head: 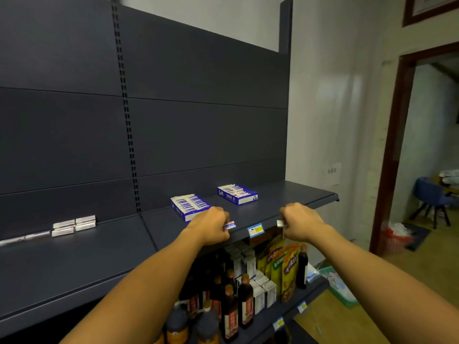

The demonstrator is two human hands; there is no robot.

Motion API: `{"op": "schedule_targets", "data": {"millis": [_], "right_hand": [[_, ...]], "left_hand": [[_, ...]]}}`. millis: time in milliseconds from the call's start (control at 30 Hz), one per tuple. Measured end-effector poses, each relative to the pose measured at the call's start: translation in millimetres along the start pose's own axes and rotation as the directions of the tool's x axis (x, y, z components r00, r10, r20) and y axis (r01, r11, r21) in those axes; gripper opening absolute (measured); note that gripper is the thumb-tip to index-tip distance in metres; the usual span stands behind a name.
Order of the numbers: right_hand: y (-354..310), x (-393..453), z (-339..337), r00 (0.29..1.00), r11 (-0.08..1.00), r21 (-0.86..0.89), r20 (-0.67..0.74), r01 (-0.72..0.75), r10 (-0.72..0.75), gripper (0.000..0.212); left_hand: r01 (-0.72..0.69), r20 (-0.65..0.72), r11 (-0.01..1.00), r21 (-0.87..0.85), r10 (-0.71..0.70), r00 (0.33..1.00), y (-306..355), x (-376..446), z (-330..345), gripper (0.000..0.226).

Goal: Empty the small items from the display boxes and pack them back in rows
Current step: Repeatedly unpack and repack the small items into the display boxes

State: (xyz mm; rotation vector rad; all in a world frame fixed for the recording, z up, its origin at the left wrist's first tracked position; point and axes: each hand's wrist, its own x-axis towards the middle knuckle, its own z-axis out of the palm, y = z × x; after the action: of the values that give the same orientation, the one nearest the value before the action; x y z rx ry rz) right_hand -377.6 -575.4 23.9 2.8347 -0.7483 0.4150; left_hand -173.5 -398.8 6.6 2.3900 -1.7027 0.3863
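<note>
Two blue-and-white display boxes stand on the dark shelf: the nearer box holds a row of small packs, and the farther box sits to its right. My left hand hovers just in front of the nearer box and grips a small blue-and-white pack. My right hand is over the shelf's front edge and pinches a small white pack. A pile of small white packs lies on the shelf at the left, with more in a line toward the left edge.
A blue price tag hangs on the shelf's front edge between my hands. The shelf below holds dark bottles, white cartons and yellow snack bags. A doorway opens at the right, with a blue chair beyond.
</note>
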Motion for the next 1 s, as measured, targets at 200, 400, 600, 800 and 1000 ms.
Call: {"op": "schedule_targets", "data": {"millis": [200, 400, 600, 800, 1000], "right_hand": [[23.9, 16.4, 9.8, 1.000, 0.999, 0.021, -0.010, -0.026, 0.027, 0.016], [42.0, 56.4, 29.7, 1.000, 1.000, -0.014, -0.014, -0.016, 0.016, 0.016], [68.6, 126.8, 40.7, 1.000, 0.999, -0.030, -0.018, 0.010, -0.011, 0.011], [85.9, 191.9, 62.2, 0.999, 0.999, -0.005, -0.037, 0.034, -0.034, 0.018], [102.3, 234.1, 80.9, 0.999, 0.999, 0.045, -0.025, 0.029, -0.028, 0.025]], "left_hand": [[-0.026, 0.013, 1.000, -0.013, 0.027, 1.000, 8.4, 38.4, 7.4, 0.021], [-0.026, 0.030, 1.000, -0.004, 0.026, 0.999, -1.1, 87.0, 24.9, 0.017], [-0.004, 0.012, 1.000, -0.031, 0.004, 1.000, -26.2, 156.2, 34.9, 0.015], [0.019, 0.041, 1.000, -0.024, -0.018, 0.999, -53.0, 215.1, 49.5, 0.028], [0.044, 0.066, 0.999, -0.005, -0.043, 0.997, -67.4, 254.0, 59.9, 0.034]]}}
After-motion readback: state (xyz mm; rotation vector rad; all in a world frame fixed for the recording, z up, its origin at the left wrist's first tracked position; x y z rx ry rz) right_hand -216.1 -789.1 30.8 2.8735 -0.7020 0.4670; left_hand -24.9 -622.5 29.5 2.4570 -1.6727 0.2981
